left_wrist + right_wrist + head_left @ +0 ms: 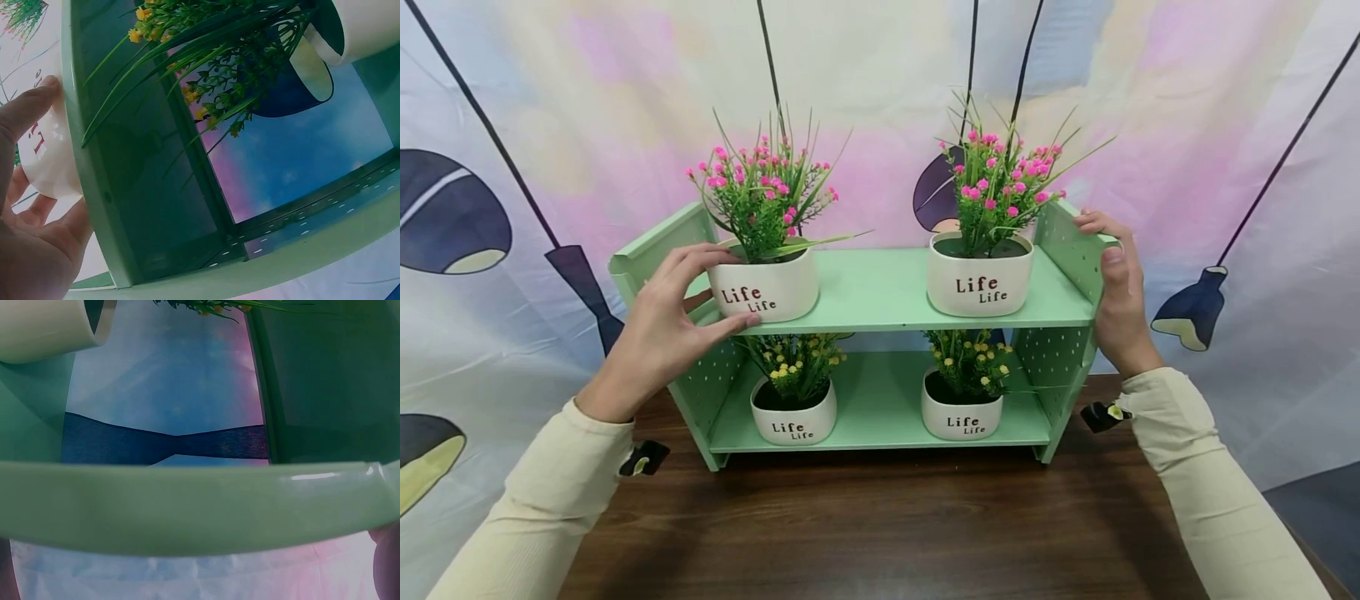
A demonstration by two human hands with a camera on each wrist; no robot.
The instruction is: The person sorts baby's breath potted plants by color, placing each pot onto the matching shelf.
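In the head view, my left hand holds the white oval flower pot at the left end of the upper shelf. Its thumb lies low on the front, beside the "Life" lettering, and fingers reach the rim and far side. Pink artificial flowers rise from this pot. In the left wrist view, the thumb and fingers flank the pot. My right hand rests against the outside of the green shelf's right side panel, fingertips at its top edge. The right wrist view shows little of that hand.
A matching pot with pink flowers stands right on the upper shelf. Below, two white pots, left and right, hold yellow flowers. The rack stands on a dark wooden table, before a patterned cloth backdrop.
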